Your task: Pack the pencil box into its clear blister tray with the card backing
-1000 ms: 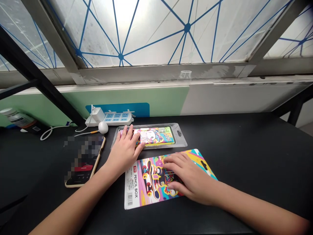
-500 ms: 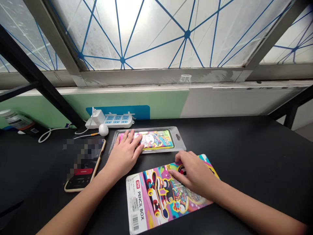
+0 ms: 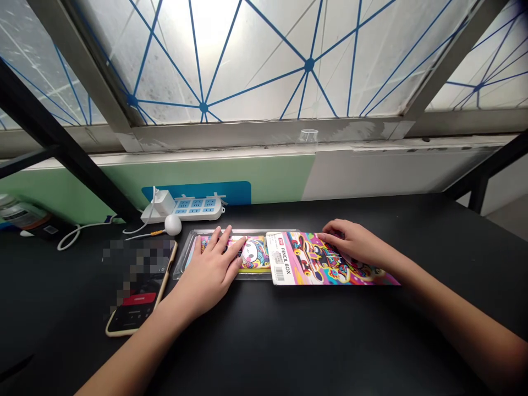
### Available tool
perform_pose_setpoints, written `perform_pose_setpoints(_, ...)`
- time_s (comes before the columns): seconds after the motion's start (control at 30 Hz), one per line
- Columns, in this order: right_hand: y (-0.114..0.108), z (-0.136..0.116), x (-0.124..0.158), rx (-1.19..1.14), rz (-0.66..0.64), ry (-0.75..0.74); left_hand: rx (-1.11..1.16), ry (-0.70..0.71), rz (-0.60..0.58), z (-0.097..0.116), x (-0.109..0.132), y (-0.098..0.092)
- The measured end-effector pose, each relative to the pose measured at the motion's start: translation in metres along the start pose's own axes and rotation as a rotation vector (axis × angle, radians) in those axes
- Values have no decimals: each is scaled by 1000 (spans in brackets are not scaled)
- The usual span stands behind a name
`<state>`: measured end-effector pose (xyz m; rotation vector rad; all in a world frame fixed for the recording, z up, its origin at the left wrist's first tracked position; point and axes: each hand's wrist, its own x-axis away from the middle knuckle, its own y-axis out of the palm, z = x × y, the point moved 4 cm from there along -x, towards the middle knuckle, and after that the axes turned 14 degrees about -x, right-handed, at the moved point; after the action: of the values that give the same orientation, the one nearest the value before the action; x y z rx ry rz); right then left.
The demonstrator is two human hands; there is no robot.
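My left hand (image 3: 210, 278) lies with its fingers spread over a colorful pencil box (image 3: 254, 254). That box sits in a clear plastic tray (image 3: 185, 261) on the black desk, its left part hidden by my fingers. A bright printed card (image 3: 284, 269), marked PENCIL BOX with a skateboard picture, overlaps the right part of the tray and box. Bent fingers of my right hand (image 3: 358, 242) grip the card near its upper edge, with the thumb over its printed face.
Left of the tray lies a phone (image 3: 142, 300) with its screen lit. Behind it are a white power strip (image 3: 200, 209), a round white plug (image 3: 172, 225) and a cable. A bottle (image 3: 25, 214) is at the far left. On the window ledge stands a clear cup (image 3: 309, 136).
My right hand has moved the card away from me and to the right, onto the tray's right side. The left hand stays spread on the pencil box; the view has shifted slightly.
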<state>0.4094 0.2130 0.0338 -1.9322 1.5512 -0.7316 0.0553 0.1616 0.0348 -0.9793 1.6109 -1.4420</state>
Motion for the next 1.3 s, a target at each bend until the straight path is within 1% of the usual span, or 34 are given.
perform_pose_setpoints(0.07,7,-12,2,16,47,-49,3,12,-20,1,1,-2)
perform_pose_setpoints(0.13,18,-25,4,15,56,-82,21,19,-38,3,2,-4)
perform_pose_setpoints(0.2,30,-37,7,-2,30,-101,43,31,-58,7,3,-6)
perform_pose_setpoints(0.27,39,-43,8,-29,-17,-108,59,41,-73,10,4,-7)
perform_pose_setpoints(0.37,44,-42,8,-81,-92,-107,71,54,-75,14,5,-7)
perform_pose_setpoints(0.47,38,-31,7,-123,-135,-96,76,62,-48,15,5,-7)
perform_pose_setpoints(0.63,24,-18,8,-123,-143,-35,75,74,-3,15,5,-8)
perform_pose_setpoints(0.93,9,-13,13,-78,-86,3,78,84,56,16,6,-5)
perform_pose_setpoints(1.2,-5,-12,17,-50,-30,-28,73,79,51,15,6,-3)
perform_pose_setpoints(1.3,-6,-11,19,-46,-13,-22,65,86,52,15,6,-2)
